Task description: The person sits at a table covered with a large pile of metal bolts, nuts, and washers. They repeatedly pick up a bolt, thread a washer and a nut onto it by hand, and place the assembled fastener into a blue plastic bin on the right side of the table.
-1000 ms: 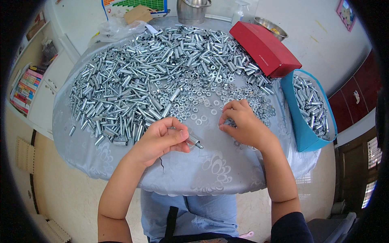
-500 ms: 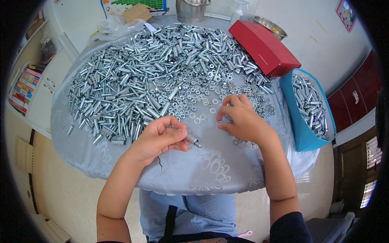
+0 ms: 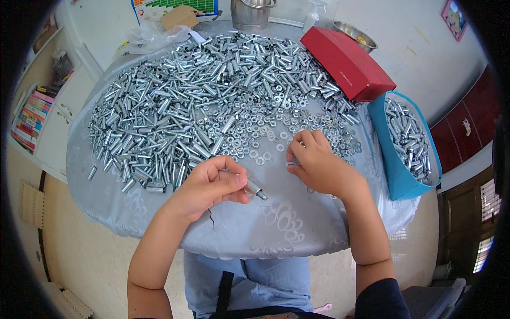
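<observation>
A round table point(image 3: 133, 212) draped in a glossy grey patterned cloth fills the view, its far half buried under a broad heap of bright metal sleeves point(image 3: 180, 111), short shiny tubes lying every way. Against the far right rim lies a long red box point(image 3: 348, 64), flat and rectangular, its lettering not readable from here. To its right, off the table's edge, a blue open-topped bin point(image 3: 396, 175) holds more of the same silvery parts; its far side is partly cut off by the dark rim of the picture. At the top edge a green and white printed sheet point(image 3: 175, 6) is cropped, with a piece of brown cardboard point(image 3: 179, 17) and a crumpled clear plastic bag point(image 3: 146, 36) before it, a steel pot point(image 3: 251, 13) and a steel bowl point(image 3: 350, 33) alongside. A stack of coloured books point(image 3: 33, 114) stands on a shelf at far left.

Nearer, a scatter of small flat washers and nuts point(image 3: 260, 143) thins toward the person. The left hand point(image 3: 207, 189) has its grip clamped on a metal bolt point(image 3: 254, 189), whose tip pokes out rightward past the thumb, just above the cloth. The right hand point(image 3: 319, 165) rests knuckles-up among the washers, fingers curled under; what they pinch, if anything, is hidden.
</observation>
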`<state>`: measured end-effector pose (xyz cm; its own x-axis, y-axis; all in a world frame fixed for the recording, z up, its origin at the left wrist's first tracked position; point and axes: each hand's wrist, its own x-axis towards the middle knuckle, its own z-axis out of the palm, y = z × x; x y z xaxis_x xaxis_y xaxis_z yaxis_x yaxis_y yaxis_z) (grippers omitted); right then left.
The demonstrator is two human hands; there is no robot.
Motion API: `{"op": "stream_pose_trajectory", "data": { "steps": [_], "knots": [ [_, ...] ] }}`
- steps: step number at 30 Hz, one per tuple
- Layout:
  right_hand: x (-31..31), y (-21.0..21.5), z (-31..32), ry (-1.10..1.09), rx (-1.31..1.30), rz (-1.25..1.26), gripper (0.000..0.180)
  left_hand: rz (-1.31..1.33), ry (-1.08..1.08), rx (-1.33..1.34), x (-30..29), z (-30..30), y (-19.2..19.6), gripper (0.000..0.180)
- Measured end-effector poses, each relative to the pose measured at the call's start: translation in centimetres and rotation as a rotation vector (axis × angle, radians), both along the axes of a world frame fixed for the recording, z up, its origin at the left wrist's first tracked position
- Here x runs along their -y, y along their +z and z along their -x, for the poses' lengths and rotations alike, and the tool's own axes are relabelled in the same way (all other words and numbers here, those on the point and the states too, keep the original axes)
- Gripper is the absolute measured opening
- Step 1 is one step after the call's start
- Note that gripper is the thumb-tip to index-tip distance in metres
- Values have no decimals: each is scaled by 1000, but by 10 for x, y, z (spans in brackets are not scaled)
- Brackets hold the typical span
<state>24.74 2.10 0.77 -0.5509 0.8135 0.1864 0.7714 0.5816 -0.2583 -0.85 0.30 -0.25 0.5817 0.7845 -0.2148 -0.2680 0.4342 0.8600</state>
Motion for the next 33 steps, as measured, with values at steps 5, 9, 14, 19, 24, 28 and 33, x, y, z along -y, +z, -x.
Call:
{"op": "stream_pose_trajectory", "data": {
  "steps": [5,9,14,19,24,28,33],
  "knots": [
    [-1,4,1,61,-57,73,15,6,10,-23,0,1,1,18],
    [-3,7,1,103,-193,206,17,14,21,-26,1,0,2,17],
    [-3,7,-3,171,-288,274,16,12,21,-14,0,-1,1,16],
    [7,24,5,145,-504,518,16,12,39,-8,-1,1,-2,16],
    [19,23,12,250,-811,692,17,22,33,10,-2,0,-3,18],
    [24,18,21,324,-921,741,19,31,50,-5,-2,-2,-3,19],
    [26,17,24,274,-890,797,20,30,49,-7,-2,-1,-6,19]
  ]
}}
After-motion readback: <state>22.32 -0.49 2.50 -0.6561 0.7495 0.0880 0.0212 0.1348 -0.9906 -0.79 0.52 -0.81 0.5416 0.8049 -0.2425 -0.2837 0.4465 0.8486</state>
